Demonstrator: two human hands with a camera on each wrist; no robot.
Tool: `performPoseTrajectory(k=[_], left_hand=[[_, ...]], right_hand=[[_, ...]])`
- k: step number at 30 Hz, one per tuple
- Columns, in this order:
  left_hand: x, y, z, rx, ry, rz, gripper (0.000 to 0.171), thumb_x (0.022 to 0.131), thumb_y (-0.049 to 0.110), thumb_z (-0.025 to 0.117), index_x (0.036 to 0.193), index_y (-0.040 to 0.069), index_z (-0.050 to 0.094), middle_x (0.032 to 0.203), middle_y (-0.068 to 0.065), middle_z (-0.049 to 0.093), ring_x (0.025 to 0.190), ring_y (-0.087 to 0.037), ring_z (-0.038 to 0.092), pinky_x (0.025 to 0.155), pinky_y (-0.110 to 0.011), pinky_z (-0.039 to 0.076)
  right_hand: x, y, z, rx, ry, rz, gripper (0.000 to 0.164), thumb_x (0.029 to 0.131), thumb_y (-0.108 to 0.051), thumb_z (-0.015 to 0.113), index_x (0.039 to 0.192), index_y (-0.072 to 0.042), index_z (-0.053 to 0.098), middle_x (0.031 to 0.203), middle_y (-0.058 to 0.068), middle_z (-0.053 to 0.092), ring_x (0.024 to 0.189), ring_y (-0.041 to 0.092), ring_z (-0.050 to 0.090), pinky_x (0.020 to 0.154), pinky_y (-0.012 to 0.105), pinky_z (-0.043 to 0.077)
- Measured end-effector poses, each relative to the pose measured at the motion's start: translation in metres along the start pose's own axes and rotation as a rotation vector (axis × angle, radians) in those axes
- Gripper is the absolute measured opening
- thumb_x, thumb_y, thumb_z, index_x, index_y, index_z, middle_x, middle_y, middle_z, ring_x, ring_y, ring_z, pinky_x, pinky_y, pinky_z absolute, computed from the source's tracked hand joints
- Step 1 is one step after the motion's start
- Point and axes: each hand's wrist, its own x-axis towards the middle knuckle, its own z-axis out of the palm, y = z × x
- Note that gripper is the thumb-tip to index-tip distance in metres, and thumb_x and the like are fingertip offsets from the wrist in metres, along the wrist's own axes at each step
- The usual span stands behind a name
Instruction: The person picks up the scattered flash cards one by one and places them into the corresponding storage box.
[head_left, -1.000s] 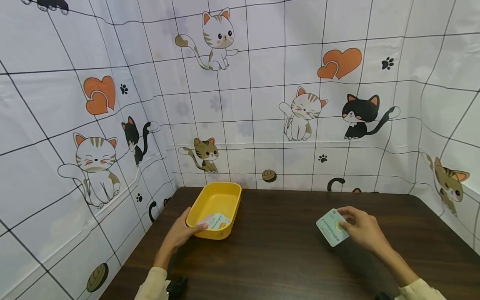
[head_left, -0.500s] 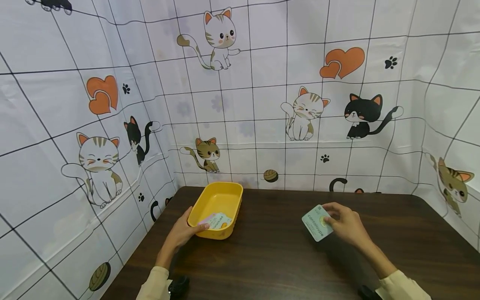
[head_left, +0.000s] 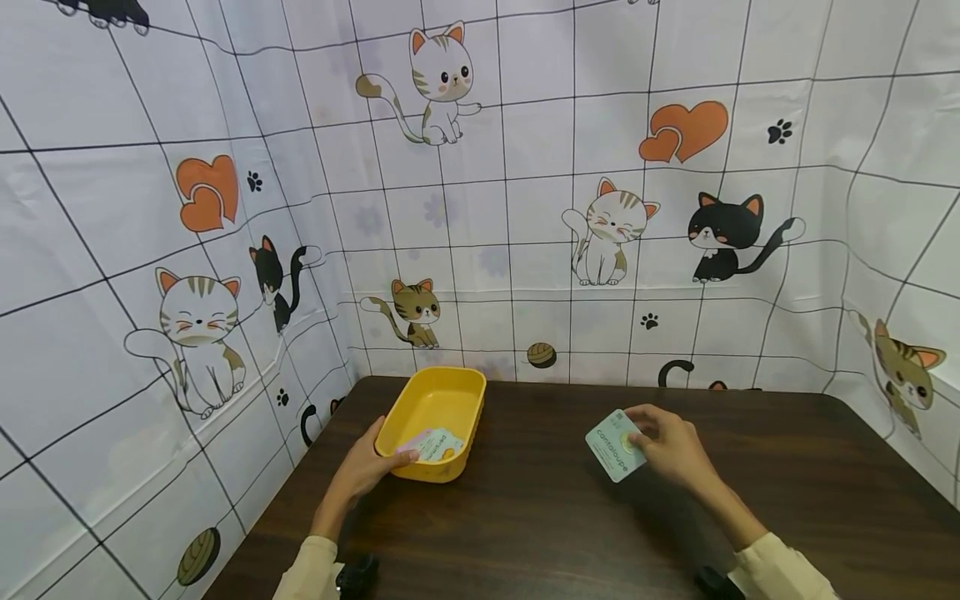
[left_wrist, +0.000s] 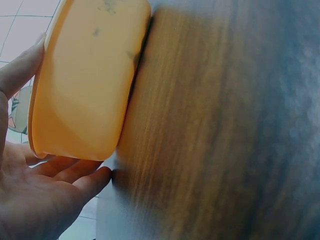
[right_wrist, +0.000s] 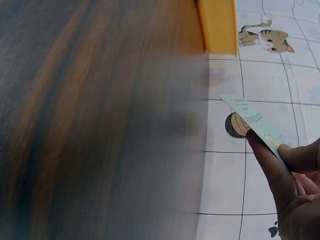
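Note:
A yellow plastic tray (head_left: pixel 442 400) stands on the left of the dark wooden table. My left hand (head_left: pixel 363 462) grips its near left corner, thumb over the rim and fingers against the outer wall. Inside the tray, at the near end, lie a pale green card (head_left: pixel 441 444) and a pinkish one (head_left: pixel 412 444) partly covered by it. My right hand (head_left: pixel 675 450) pinches a light green card printed "cantaloupe" (head_left: pixel 613 442) between thumb and fingers, raised above the table. In the right wrist view that card (right_wrist: pixel 250 117) is seen nearly edge-on, apart from the tray's wall (right_wrist: pixel 220 25).
The brown wooden table (head_left: pixel 540 517) spans the space between both hands. A white cat-printed sheet (head_left: pixel 525 233) hangs behind it and along both sides. Dark straps or devices (head_left: pixel 360 575) sit at the wrists.
My right hand has moved left with the cantaloupe card, nearer to the tray. The left hand keeps its grip on the tray, and the tray stays in place.

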Motion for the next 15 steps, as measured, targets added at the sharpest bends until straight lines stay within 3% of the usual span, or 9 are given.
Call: performPoseTrajectory(k=[4, 9, 15], left_hand=[[0.001, -0.002, 0.0, -0.01, 0.005, 0.017, 0.111, 0.088, 0.046, 0.085, 0.169, 0.0, 0.025, 0.158, -0.026, 0.053, 0.131, -0.034, 0.058, 0.122, -0.06, 0.04], [0.002, -0.002, 0.001, -0.038, 0.005, 0.046, 0.096, 0.089, 0.041, 0.086, 0.164, 0.007, 0.039, 0.128, -0.017, 0.069, 0.105, -0.021, 0.061, 0.102, -0.042, 0.049], [0.0, 0.0, 0.001, -0.014, 0.019, 0.053, 0.102, 0.088, 0.041, 0.086, 0.167, 0.004, 0.033, 0.134, -0.018, 0.068, 0.107, -0.02, 0.061, 0.103, -0.043, 0.05]], right_hand=[[0.002, -0.003, 0.004, -0.005, 0.001, -0.008, 0.032, 0.098, -0.002, 0.072, 0.129, 0.002, 0.071, 0.116, 0.026, 0.079, 0.099, 0.035, 0.078, 0.065, 0.027, 0.055], [0.002, -0.006, 0.011, 0.021, -0.009, -0.005, 0.032, 0.097, -0.001, 0.072, 0.129, 0.003, 0.071, 0.114, 0.026, 0.079, 0.097, 0.034, 0.079, 0.064, 0.026, 0.056], [0.007, -0.012, 0.019, 0.047, -0.002, -0.006, 0.032, 0.097, 0.0, 0.071, 0.129, 0.003, 0.071, 0.114, 0.027, 0.079, 0.098, 0.034, 0.078, 0.065, 0.026, 0.055]])
